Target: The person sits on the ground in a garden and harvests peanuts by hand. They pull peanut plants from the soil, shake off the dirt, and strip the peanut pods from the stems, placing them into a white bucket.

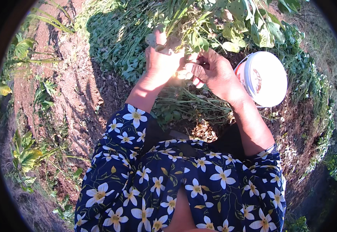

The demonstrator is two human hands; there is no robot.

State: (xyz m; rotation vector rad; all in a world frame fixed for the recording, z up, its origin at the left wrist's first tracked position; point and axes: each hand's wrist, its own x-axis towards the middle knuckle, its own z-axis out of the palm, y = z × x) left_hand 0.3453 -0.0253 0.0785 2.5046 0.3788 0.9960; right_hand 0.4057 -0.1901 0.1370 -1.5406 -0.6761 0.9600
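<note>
My left hand (164,59) is closed around the lower stems of a bunch of uprooted leafy plants (197,34), whose leaves reach up to the top of the view. Right beside it, my right hand (212,71) has its fingers bent at the root end of the bunch, with small pale pieces, which look like peanut pods, at the fingertips. Glare hides exactly what those fingers pinch. A white plastic bucket (270,79) with a wire handle stands tilted in view just right of my right hand; its inside is too bright to read.
A thick pile of pulled green plants (119,49) lies on the soil beyond my hands, with more stems (197,101) below them. Bare reddish soil (72,95) and broad-leafed plants (26,153) are at the left. Dry grass (322,37) borders the right side.
</note>
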